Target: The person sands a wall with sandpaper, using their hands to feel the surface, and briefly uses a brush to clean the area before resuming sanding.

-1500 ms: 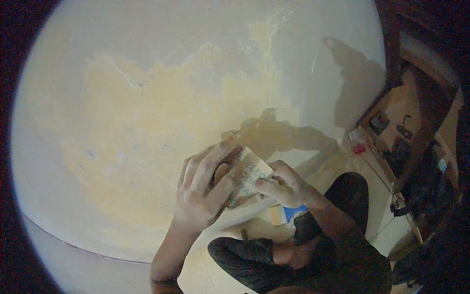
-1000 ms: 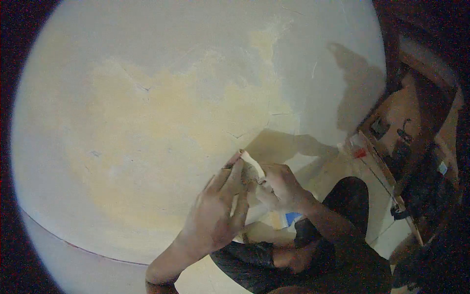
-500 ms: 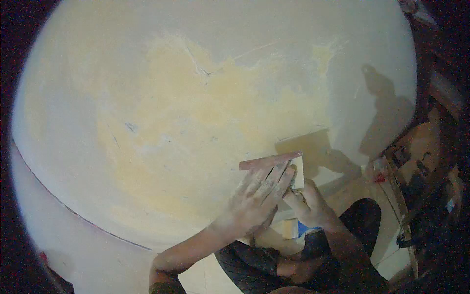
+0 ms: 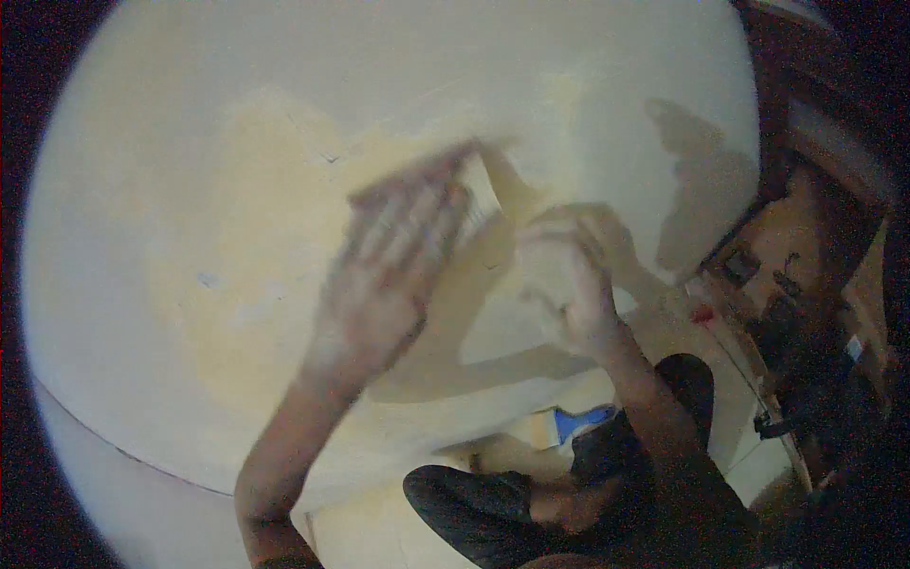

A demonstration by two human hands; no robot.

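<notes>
My left hand (image 4: pixel 384 270) lies flat against the wall on a piece of sandpaper (image 4: pixel 482 190), fingers pointing up and slightly blurred. The sandpaper has a reddish-brown upper edge and a pale side showing to the right of the fingers. Under it is the pale wall (image 4: pixel 237 313), with a yellowish patch and small dark scuffs. To the right, my right hand (image 4: pixel 578 280) is raised close to the wall with its fingers apart and curved, and nothing shows in it. Its fingers are a little smeared by motion.
A blue-handled scraper (image 4: pixel 583 422) with a pale end is near my dark-clothed knee (image 4: pixel 464 498). At the right are a small red item (image 4: pixel 702 314) and a brown surface (image 4: pixel 796 247) bearing dark objects. A dark seam (image 4: pixel 133 458) crosses the lower left.
My left hand has moved up and left across the wall with the sandpaper. My right hand has come off the sandpaper and now stands apart, open. The view has shifted slightly.
</notes>
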